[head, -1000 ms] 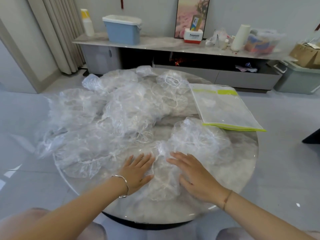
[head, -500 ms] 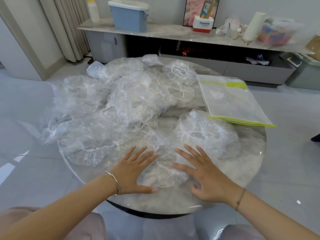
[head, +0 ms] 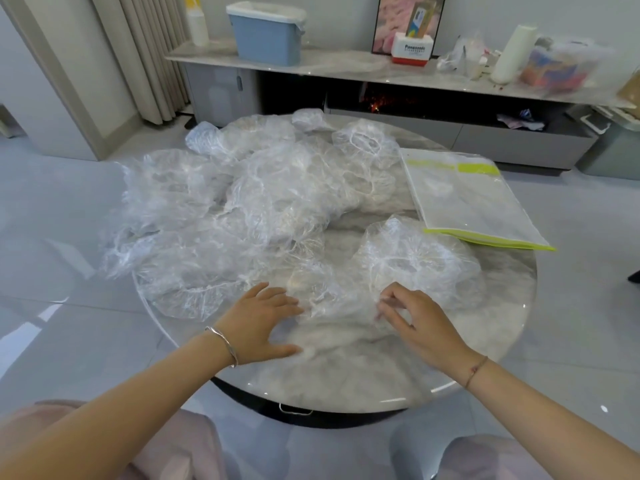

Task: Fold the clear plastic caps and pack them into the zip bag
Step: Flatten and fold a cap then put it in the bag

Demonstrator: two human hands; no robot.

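1. Left hand [head: 263, 320]: flat, with straight fingers pressing the left edge of the nearest cap [head: 337, 308] onto the round marble table [head: 346, 382]. Half a second ago the fingers were splayed wider; they now lie closer together.
2. Right hand [head: 417, 322]: the fingers are now curled and appear to pinch the film at the cap's right side, though the fingertips are blurred. Half a second ago this hand lay flat and spread.
3. Reading: smoothing gives way to gathering. The first fold of this cap is probably starting, with one hand anchoring and the other lifting.
4. Neighbouring cap [head: 415, 261]: just behind the right hand and unfolded. The pile of caps [head: 256, 209] covers the table's far left.
5. Zip bag [head: 464, 199]: flat at the table's right edge, apart from both hands. It looks unfilled, so packing is not yet begun.
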